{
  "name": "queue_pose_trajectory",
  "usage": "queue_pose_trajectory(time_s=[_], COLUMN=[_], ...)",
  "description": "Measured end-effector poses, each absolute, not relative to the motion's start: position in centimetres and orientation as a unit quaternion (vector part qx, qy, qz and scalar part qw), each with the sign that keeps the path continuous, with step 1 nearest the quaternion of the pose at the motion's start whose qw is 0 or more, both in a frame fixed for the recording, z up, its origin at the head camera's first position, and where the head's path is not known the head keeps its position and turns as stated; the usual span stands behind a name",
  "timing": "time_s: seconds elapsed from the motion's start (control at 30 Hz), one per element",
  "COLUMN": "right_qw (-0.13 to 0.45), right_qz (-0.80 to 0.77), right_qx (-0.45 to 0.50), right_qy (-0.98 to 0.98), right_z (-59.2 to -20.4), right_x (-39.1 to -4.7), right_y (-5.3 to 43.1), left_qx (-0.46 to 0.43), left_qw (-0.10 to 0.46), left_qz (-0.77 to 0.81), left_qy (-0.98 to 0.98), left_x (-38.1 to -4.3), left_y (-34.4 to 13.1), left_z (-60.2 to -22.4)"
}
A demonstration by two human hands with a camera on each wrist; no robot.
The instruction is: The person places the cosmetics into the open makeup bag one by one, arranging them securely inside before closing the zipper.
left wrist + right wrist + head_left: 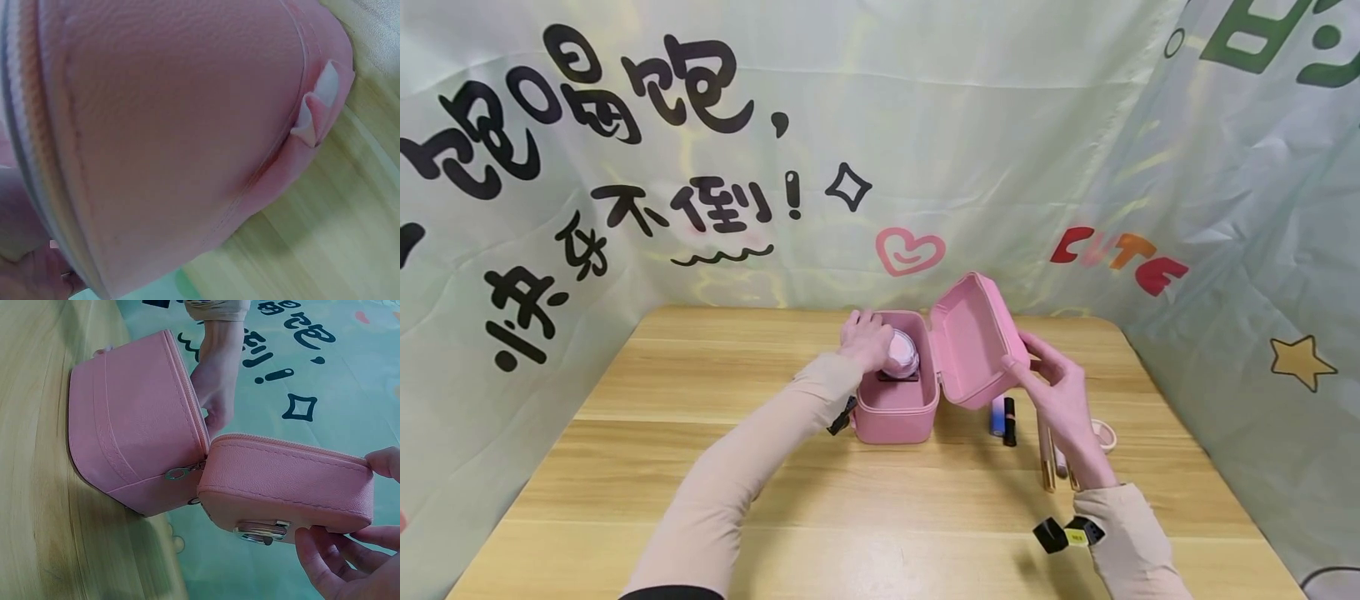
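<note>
A pink zippered cosmetic case (895, 427) stands on the wooden table with its lid (972, 337) swung up to the right. My left hand (867, 342) reaches over the near-left rim into the case and holds a round, pale pink compact (904, 353) by its edge. Under the compact, a dark flat item (898, 377) shows on the case floor. In the right wrist view, the case wall hides the left fingertips. My right hand (1060, 392) grips the lid's outer edge, thumb (384, 461) on the zippered rim and fingers (325, 559) against the top.
Right of the case lie a blue tube (997, 417) and a black lipstick (1010, 423). Slim gold-ended tubes (1048, 467) and a round pink-and-white item (1103, 435) lie partly behind the right wrist. A printed cloth (820, 100) hangs behind the wooden table (880, 525).
</note>
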State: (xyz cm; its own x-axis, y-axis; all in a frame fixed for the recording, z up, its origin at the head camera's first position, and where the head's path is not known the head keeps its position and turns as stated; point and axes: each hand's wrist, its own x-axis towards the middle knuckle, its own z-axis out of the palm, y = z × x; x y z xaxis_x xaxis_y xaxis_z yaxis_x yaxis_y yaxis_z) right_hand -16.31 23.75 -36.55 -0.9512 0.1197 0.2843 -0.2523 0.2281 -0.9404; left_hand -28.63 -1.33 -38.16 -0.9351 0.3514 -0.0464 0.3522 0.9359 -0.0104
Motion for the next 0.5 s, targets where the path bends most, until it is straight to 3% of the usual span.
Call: queue_pose_trajectory(time_s=[0.5], right_qw=[0.150], right_qz=[0.613], right_qx=[0.041], right_qy=[-0.774], right_z=[-36.5], right_x=[-16.3], right_y=[23.8], left_qx=[0.177], left_qw=[0.040], left_qz=[-0.018], left_qy=[0.983], left_x=[-28.9], left_y=[-1.0], left_z=[-39.3])
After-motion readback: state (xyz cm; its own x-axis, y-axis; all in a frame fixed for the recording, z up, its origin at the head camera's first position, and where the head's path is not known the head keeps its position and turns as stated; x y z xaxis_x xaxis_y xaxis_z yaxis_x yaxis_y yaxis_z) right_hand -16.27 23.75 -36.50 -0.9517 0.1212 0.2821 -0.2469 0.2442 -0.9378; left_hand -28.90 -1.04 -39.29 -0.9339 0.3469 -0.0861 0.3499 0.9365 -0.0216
